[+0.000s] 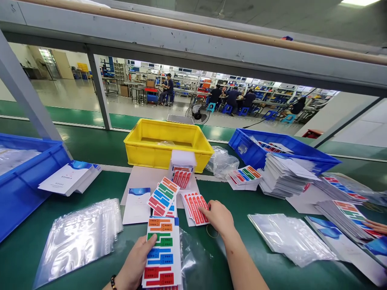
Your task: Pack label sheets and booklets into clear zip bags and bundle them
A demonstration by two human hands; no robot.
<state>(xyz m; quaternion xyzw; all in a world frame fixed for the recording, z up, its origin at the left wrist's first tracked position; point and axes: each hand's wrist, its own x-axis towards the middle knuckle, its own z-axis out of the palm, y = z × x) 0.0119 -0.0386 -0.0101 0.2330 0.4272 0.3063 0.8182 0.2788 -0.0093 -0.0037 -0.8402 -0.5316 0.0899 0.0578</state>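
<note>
My left hand (pixel 137 255) is closed round a small bundle, its thumb pressed on top. Uppermost in the bundle is a label sheet (pixel 163 253) with orange, green, blue and red flag-shaped stickers; a blue edge shows behind it. Under the bundle lies a clear plastic bag (pixel 193 257). My right hand (pixel 220 217) pinches the right edge of a sheet of red labels (pixel 196 207) on a small pile. Just beyond are more coloured label sheets (pixel 165 195) and a white booklet (pixel 137 205) with a blue top. A rubber band (pixel 212 231) lies below my right hand.
A yellow bin (pixel 169 157) stands ahead, between a left blue bin (pixel 27 193) and a right blue bin (pixel 250 155). Clear bags (pixel 81 237) and booklets (pixel 71 177) lie left; more bags (pixel 290 233) and paper stacks (pixel 281 177) right. Another person's hand (pixel 376 226) touches sheets far right.
</note>
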